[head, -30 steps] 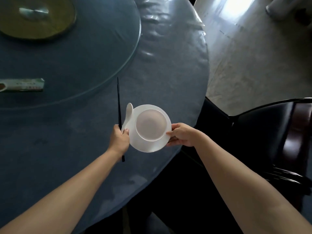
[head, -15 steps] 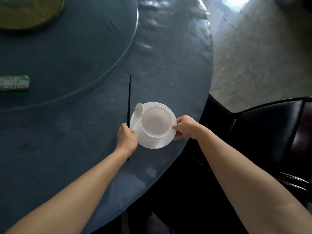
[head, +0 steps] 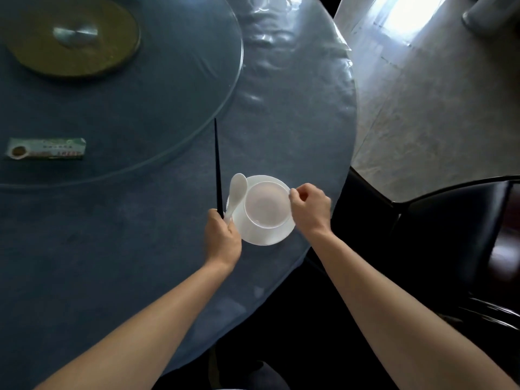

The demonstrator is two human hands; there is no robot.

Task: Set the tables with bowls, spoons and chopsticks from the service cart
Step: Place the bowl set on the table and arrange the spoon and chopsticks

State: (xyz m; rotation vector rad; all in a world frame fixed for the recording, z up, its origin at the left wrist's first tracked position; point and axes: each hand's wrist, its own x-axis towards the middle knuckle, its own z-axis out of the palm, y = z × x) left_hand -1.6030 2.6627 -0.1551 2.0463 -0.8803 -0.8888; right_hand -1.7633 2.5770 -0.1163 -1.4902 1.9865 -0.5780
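A white bowl (head: pixel 266 205) stands on a white saucer plate (head: pixel 268 236) near the right edge of the round table (head: pixel 112 249). A white spoon (head: pixel 236 192) leans on the plate's left rim. Black chopsticks (head: pixel 217 167) point away from me just left of the spoon. My left hand (head: pixel 222 239) grips the near ends of the chopsticks and the spoon handle at the plate's left side. My right hand (head: pixel 311 208) pinches the bowl's right rim between finger and thumb.
A glass turntable (head: pixel 197 108) covers the table's middle, with a brass hub (head: pixel 73 40) and a green packet (head: pixel 46 148) on it. A dark chair (head: pixel 455 237) stands close on the right beside the pale floor (head: pixel 436 108). A clear plastic sheet covers the blue cloth.
The plate set has settled nearer the table's edge. My right hand shifted from the plate's rim up to the bowl's right rim. My left hand keeps its hold on chopsticks and spoon.
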